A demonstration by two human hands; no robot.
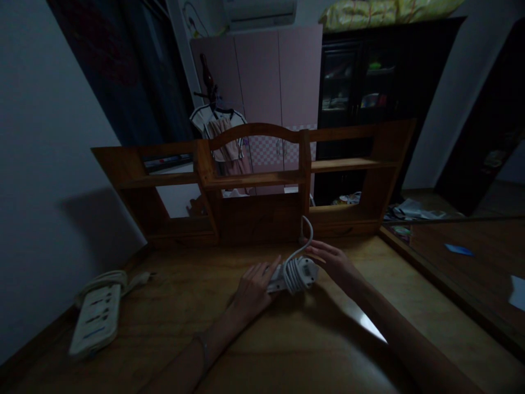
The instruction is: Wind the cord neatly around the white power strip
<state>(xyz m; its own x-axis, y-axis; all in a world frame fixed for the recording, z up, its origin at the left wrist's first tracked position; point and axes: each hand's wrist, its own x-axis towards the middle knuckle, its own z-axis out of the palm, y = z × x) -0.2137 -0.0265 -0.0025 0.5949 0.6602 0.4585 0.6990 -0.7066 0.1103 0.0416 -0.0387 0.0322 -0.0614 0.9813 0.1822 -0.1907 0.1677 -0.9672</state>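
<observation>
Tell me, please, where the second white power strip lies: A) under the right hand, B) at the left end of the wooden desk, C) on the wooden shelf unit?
B: the second white power strip lies flat at the left end of the wooden desk, away from both hands.

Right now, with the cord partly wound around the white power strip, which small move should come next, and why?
Probably one more turn: the right hand brings the loose loop of cord down around the power strip, which the left hand steadies, since that loop stands free.
</observation>
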